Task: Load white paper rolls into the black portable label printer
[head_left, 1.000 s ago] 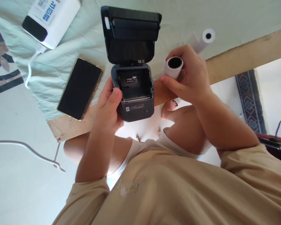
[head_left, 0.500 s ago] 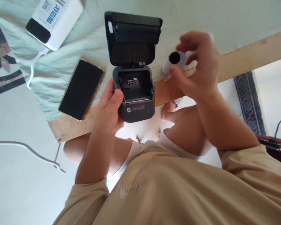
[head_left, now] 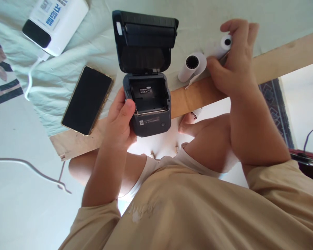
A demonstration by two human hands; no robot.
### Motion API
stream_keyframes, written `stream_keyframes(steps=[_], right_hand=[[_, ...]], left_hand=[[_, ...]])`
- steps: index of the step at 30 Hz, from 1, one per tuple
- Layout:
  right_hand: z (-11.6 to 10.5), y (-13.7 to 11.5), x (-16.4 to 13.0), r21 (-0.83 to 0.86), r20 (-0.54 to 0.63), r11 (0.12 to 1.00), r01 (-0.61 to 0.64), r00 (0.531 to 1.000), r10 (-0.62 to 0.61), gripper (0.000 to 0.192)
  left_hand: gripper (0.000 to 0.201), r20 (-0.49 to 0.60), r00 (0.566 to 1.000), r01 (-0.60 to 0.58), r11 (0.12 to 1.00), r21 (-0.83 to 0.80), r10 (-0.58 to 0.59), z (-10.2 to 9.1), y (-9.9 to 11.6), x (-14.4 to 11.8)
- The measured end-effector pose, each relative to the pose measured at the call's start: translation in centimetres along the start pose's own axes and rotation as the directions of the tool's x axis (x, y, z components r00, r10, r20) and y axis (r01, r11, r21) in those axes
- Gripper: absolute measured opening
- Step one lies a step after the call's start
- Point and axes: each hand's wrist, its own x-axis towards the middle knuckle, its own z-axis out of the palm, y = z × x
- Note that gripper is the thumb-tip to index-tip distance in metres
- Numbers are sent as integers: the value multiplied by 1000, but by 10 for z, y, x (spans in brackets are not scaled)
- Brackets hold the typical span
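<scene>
White paper roll (head_left: 225, 44) in right hand (head_left: 231, 67), near wooden edge (head_left: 276, 62).

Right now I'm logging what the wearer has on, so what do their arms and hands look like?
Both arms are bare from the hands to above the elbows. The left hand and right hand wear no gloves, and no rings, watch or bracelet show. Loose short sleeves of a beige T-shirt cover the upper arms; the shirt has a faint pale mark on its front.
</scene>
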Motion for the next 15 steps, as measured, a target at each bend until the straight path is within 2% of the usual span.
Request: stream_keyframes(steps=[3, 5, 7, 9, 10, 12, 13, 15], right_hand=[[8, 4, 4, 13, -50, 1000, -22, 999, 23, 65], [12, 8, 6, 67, -106, 998, 11, 994, -4, 67], [15, 13, 9, 197, -166, 980, 39, 986, -6, 76], [18, 20, 13, 424, -194, 905, -38, 972, 132, 82], [19, 24, 16, 536, -176, 838, -103, 957, 231, 74], [20, 29, 23, 675, -101, 706, -214, 921, 377, 47], [20, 29, 25, 696, -71, 674, -247, 910, 408, 38], [15, 18, 22, 693, -91, 686, -224, 916, 391, 35]], left_hand=[[62, -8, 1000, -20, 1000, -20, 20, -1, -2, 2], [59, -13, 999, -32, 999, -13, 32, -1, -3, 2], [57, -6, 1000, -31, 999, -10, 30, -2, -3, 2], [58, 15, 1000, -5, 1000, -21, 6, -2, -2, 2], [59, 28, 1000, 13, 1000, -26, -12, -2, -1, 2], [61, 44, 998, 44, 999, -24, -43, -3, 0, 1], [61, 44, 998, 46, 999, -24, -45, -3, 1, 1], [60, 48, 998, 43, 999, -26, -42, -3, 2, 1]])
